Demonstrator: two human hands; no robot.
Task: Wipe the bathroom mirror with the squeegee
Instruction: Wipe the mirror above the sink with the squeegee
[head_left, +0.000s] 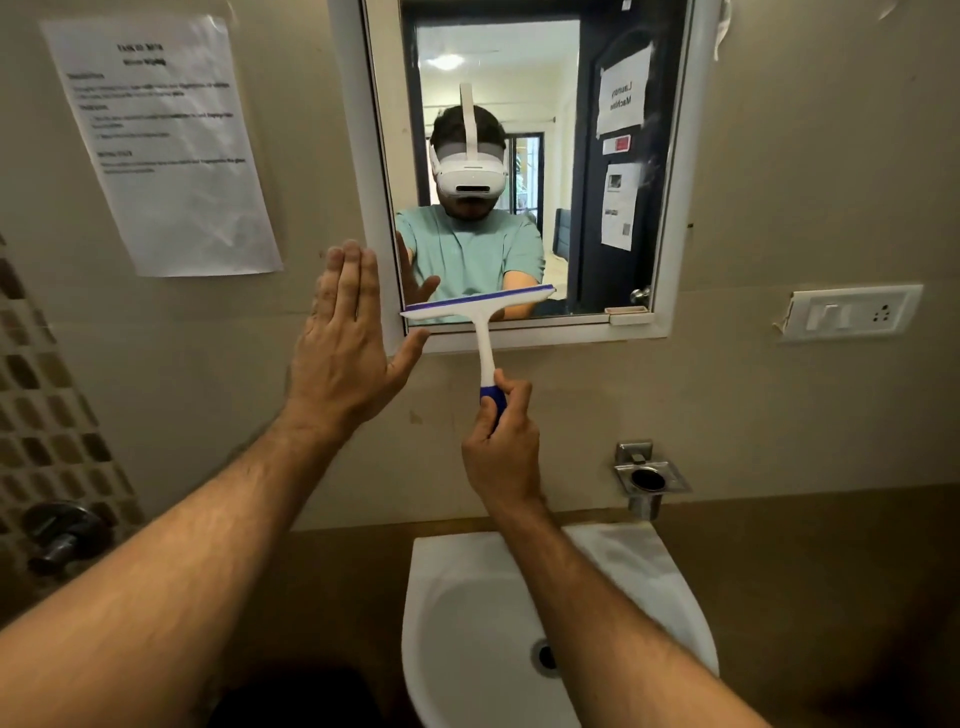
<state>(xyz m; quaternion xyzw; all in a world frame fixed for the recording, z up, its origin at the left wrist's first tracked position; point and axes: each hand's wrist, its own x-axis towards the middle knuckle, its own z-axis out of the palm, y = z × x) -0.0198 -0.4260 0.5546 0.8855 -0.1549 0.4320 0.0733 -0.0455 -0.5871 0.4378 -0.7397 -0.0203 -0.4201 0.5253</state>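
Observation:
A white-framed mirror (587, 78) hangs on the beige wall above the sink. The white squeegee (480, 312) with a blue blade edge and blue grip lies against the mirror's lower part, its blade slightly tilted, close to the bottom frame. My right hand (501, 441) grips the blue end of its handle from below. My left hand (345, 343) is flat with straight fingers against the wall at the mirror's left frame, thumb spread toward the frame's lower corner. The mirror reflects a person in a headset and green shirt.
A white sink (670, 582) sits directly below my arms. A metal holder (647, 480) is mounted on the wall right of my right hand. A paper notice (166, 145) hangs at upper left, a switch plate (852, 312) at right, a tap valve (65, 532) at lower left.

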